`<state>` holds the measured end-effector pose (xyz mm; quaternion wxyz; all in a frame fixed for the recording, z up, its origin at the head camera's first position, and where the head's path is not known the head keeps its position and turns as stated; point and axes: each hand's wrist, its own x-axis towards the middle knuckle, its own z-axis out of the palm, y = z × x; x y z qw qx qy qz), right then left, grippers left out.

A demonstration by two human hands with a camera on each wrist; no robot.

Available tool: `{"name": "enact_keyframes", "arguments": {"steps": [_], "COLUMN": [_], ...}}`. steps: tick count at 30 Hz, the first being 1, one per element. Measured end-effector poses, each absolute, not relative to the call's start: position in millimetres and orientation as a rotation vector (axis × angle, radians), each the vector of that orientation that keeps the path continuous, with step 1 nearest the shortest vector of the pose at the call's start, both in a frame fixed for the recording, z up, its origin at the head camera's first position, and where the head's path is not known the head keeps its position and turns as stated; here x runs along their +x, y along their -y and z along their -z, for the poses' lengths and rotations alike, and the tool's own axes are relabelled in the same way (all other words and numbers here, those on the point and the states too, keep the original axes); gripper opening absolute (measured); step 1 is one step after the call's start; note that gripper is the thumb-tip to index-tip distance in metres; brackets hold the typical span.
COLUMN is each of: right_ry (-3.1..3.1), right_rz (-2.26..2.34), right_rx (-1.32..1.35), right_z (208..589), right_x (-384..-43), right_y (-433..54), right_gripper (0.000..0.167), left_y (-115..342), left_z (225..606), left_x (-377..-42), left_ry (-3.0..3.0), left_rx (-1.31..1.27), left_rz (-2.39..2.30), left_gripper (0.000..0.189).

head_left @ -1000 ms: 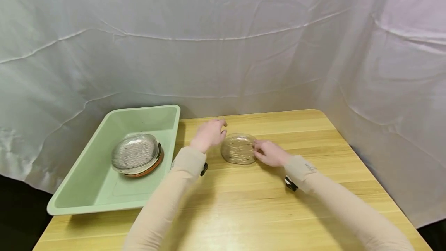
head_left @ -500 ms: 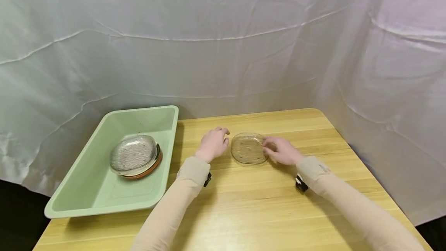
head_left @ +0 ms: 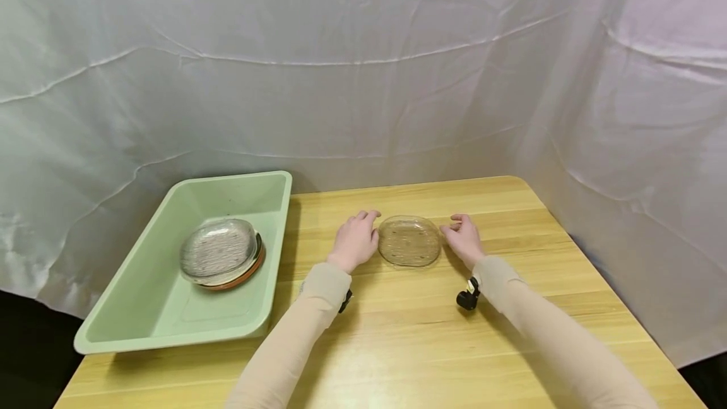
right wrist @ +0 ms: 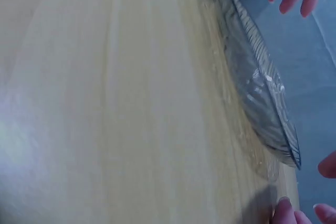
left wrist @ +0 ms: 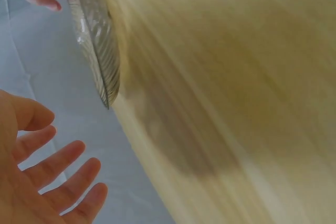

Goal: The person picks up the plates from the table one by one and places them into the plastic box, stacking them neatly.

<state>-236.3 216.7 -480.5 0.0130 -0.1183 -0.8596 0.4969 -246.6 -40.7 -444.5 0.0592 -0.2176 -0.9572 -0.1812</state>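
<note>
A clear, rounded plate (head_left: 409,242) with a rippled texture lies on the wooden table between both hands. My left hand (head_left: 355,240) is just off its left rim, fingers apart and loosely bent. In the left wrist view the left hand (left wrist: 50,166) holds nothing, and the plate (left wrist: 97,40) appears edge-on beyond it. On the plate's other side, my right hand (head_left: 464,242) hovers with relaxed fingers right by the rim. From the right wrist, fingertips (right wrist: 284,211) show near the end of the plate (right wrist: 257,77), with a space between them and it.
At the left stands a green basin (head_left: 136,335). A stack inside it has a clear rippled plate (head_left: 219,250) on top, with a cream plate and a reddish-brown plate (head_left: 238,281) beneath. Grey curtain (head_left: 363,112) hangs behind the wooden table (head_left: 397,346).
The plate has slid a little to the right. My right hand, earlier at its right rim, has let go and drawn off to the right. My left hand has shifted right too.
</note>
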Motion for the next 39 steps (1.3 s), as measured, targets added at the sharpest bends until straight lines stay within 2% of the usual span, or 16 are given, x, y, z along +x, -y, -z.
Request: {"name": "enact_keyframes", "arguments": {"steps": [18, 39], "right_ry": [3.041, 3.093], "right_rz": [-1.007, -0.832], "right_rx": [-0.232, -0.129], "right_z": [483, 486], "right_x": [-235, -236], "right_y": [-201, -195], "right_gripper": [0.071, 0.049], "left_y": [39, 42], "left_z": [453, 457], "left_x": [-249, -249], "left_ry": [2.893, 2.923], "left_rx": [-0.651, -0.642], "left_rz": [0.567, 0.572], "left_gripper": [0.040, 0.041]}}
